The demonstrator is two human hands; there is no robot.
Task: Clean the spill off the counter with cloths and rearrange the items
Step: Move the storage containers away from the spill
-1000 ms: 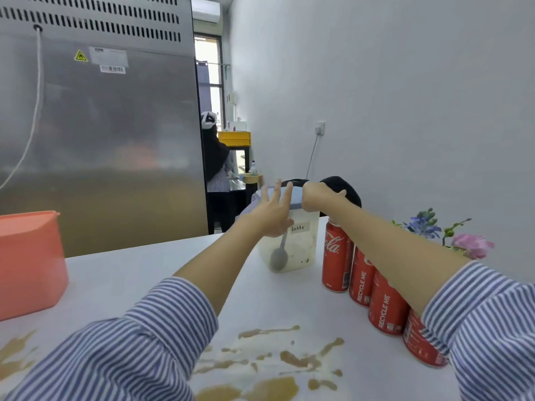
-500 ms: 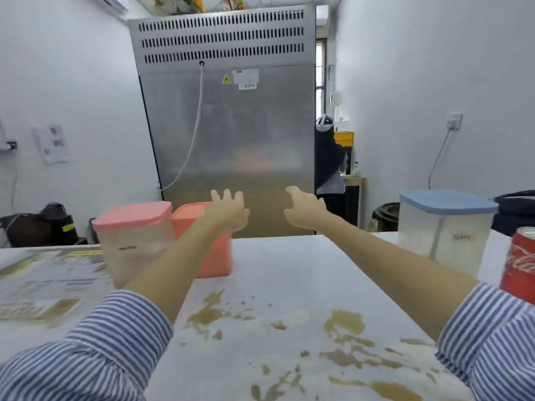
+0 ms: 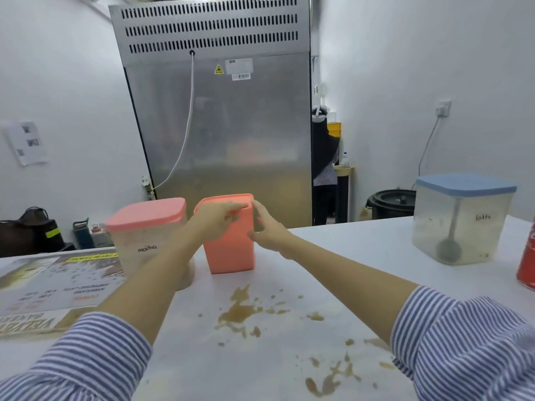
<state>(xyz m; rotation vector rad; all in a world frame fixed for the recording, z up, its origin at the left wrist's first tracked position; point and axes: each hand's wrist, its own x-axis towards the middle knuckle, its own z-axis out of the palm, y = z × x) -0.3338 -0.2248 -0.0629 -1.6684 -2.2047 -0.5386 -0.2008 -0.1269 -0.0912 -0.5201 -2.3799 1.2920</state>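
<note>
The solid pink container (image 3: 230,250) stands at frame centre on the counter (image 3: 347,247), just beyond the brown spill (image 3: 246,311). The left hand (image 3: 217,219) curls over its lid; the right hand (image 3: 267,230) lies against its right side, fingers loosely bent. Whether either grip is firm cannot be told.

Risk: dragging the container toward the lower frame would likely smear the spill; a one-sided push may tip it.

Count: two pink-lidded containers, including the mocha container (image 3: 147,238) left of centre; one blue-lidded latte container (image 3: 460,218) at right; one red can (image 3: 527,264), partly visible. No cloth is visible.
</note>
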